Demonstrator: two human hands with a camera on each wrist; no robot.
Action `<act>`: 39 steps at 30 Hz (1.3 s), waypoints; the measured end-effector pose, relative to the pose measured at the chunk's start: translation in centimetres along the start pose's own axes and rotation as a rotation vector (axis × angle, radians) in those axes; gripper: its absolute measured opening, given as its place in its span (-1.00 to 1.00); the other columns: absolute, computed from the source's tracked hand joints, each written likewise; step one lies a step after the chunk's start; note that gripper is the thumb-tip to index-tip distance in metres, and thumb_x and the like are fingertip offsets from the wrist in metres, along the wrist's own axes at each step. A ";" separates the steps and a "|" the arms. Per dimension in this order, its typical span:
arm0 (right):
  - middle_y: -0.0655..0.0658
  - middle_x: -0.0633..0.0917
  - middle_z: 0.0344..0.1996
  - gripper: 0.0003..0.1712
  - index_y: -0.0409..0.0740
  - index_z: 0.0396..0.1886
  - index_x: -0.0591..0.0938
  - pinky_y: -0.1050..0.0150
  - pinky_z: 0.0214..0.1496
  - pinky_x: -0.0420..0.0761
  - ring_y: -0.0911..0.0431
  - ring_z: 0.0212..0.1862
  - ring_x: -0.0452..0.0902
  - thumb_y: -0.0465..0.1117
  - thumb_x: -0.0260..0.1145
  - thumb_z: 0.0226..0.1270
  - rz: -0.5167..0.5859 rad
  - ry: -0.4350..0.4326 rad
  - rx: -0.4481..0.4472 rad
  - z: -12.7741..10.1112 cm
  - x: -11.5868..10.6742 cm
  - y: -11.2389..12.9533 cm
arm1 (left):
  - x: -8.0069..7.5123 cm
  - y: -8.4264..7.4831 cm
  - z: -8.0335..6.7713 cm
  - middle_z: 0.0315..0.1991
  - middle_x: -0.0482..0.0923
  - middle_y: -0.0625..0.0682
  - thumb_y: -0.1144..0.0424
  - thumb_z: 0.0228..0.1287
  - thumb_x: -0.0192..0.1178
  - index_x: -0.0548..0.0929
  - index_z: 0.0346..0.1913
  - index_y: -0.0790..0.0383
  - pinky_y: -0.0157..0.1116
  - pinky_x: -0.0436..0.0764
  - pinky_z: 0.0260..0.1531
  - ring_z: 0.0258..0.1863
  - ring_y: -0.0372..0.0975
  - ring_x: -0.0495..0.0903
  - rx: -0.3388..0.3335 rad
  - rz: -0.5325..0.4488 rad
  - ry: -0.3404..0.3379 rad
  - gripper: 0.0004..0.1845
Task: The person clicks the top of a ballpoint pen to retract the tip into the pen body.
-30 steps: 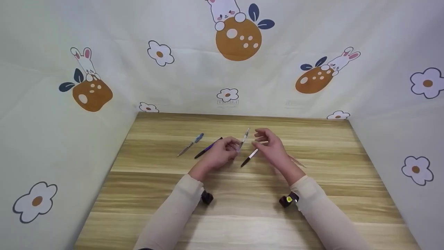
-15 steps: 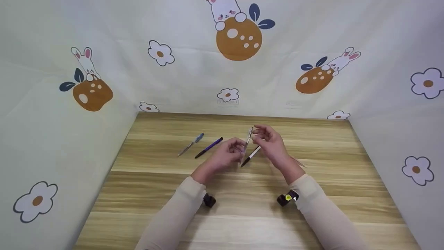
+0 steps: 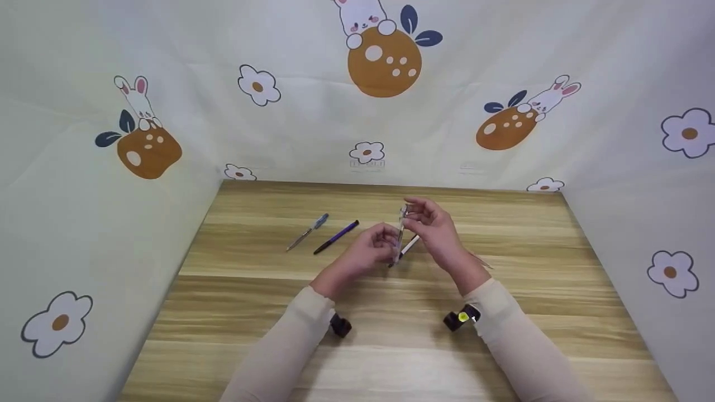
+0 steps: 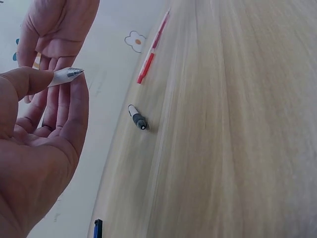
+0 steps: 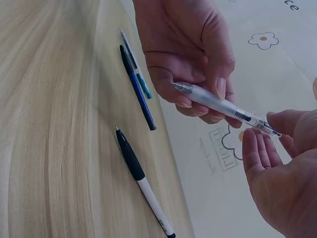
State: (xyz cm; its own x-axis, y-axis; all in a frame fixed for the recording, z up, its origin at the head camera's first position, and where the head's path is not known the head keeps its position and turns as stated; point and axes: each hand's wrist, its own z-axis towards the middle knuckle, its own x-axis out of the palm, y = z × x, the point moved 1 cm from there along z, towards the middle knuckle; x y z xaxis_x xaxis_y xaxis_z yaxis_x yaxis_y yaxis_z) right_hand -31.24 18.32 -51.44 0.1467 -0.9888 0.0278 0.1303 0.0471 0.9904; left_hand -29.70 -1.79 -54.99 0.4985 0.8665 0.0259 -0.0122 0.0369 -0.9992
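A clear-barrelled click pen, its metal tip out, is held off the table between both hands. My left hand pinches the barrel near the tip with thumb and fingers; the tip pokes out past the thumb in the left wrist view. At the clicker end, my right hand has its thumb on one side and fingertips on the other, pinching the end. Beneath the hands lies a white pen with a black grip, partly covered by the held pen in the head view.
Left of the hands, a blue pen with a dark grip and a clear pen with a teal end lie slanted. A red pen lies by the right forearm. A patterned fabric wall borders the wooden table.
My left hand has moved slightly right with the clear pen, which now stands steeper. My right hand has shifted left, and its thumb and fingers have come onto the pen's clicker end.
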 end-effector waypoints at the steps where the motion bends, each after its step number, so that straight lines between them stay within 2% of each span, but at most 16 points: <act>1: -0.33 0.68 0.16 -0.44 -0.31 0.43 0.62 0.23 0.18 0.74 0.05 0.08 0.68 -0.53 0.43 0.47 -0.005 0.005 0.000 0.0 0.0 0.0 | 0.1 0.0 0.0 -0.01 0.62 0.06 0.55 0.42 0.19 0.56 0.26 0.41 -0.26 0.74 -0.01 -0.06 -0.20 0.66 -0.008 -0.014 -0.001 -0.61; 7: -0.27 0.71 0.12 -0.42 -0.31 0.43 0.61 0.28 0.15 0.70 0.05 0.07 0.65 -0.53 0.44 0.46 -0.012 0.026 -0.010 0.0 0.2 0.1 | 0.4 0.0 0.1 -0.04 0.60 0.03 0.57 0.47 0.19 0.54 0.26 0.42 -0.28 0.76 -0.06 -0.12 -0.22 0.68 -0.025 -0.084 0.002 -0.64; 13: -0.21 0.75 0.05 -0.44 -0.29 0.40 0.65 0.29 0.14 0.70 0.05 0.06 0.65 -0.54 0.45 0.44 0.002 0.034 -0.030 -0.1 0.1 0.4 | 0.7 -0.1 0.0 -0.04 0.60 0.08 0.59 0.44 0.20 0.53 0.25 0.41 -0.29 0.76 -0.07 -0.15 -0.23 0.69 -0.024 -0.124 -0.002 -0.64; 25: -0.18 0.74 0.01 -0.44 -0.28 0.40 0.66 0.26 0.17 0.73 0.05 0.06 0.66 -0.54 0.45 0.44 0.005 0.041 -0.020 0.0 -0.1 0.9 | 0.9 -0.2 0.2 -0.02 0.62 0.07 0.59 0.39 0.22 0.55 0.26 0.47 -0.30 0.76 -0.06 -0.10 -0.22 0.68 0.033 -0.105 -0.020 -0.60; 31: -0.25 0.74 0.05 -0.45 -0.25 0.40 0.68 0.24 0.19 0.73 0.02 0.09 0.67 -0.51 0.46 0.45 -0.006 0.052 -0.027 -0.1 -0.2 1.2 | 1.0 -0.2 0.3 0.01 0.63 0.12 0.61 0.39 0.21 0.55 0.24 0.49 -0.31 0.75 -0.01 -0.09 -0.22 0.69 0.062 -0.095 -0.019 -0.62; 39: -0.20 0.73 0.01 -0.48 -0.24 0.40 0.68 0.24 0.19 0.74 0.02 0.07 0.66 -0.47 0.47 0.48 -0.014 0.052 -0.018 -0.2 -0.5 1.2 | 1.2 -0.1 0.4 -0.02 0.59 0.08 0.62 0.41 0.19 0.52 0.22 0.49 -0.30 0.77 -0.07 -0.12 -0.22 0.67 0.065 -0.150 0.023 -0.65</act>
State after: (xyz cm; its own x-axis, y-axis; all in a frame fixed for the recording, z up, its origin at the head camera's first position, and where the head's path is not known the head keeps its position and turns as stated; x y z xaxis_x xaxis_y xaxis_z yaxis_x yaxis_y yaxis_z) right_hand -30.96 18.88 -50.24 0.1955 -0.9807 0.0064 0.1504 0.0364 0.9880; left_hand -29.49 -0.57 -54.84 0.5184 0.8375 0.1731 0.0076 0.1979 -0.9802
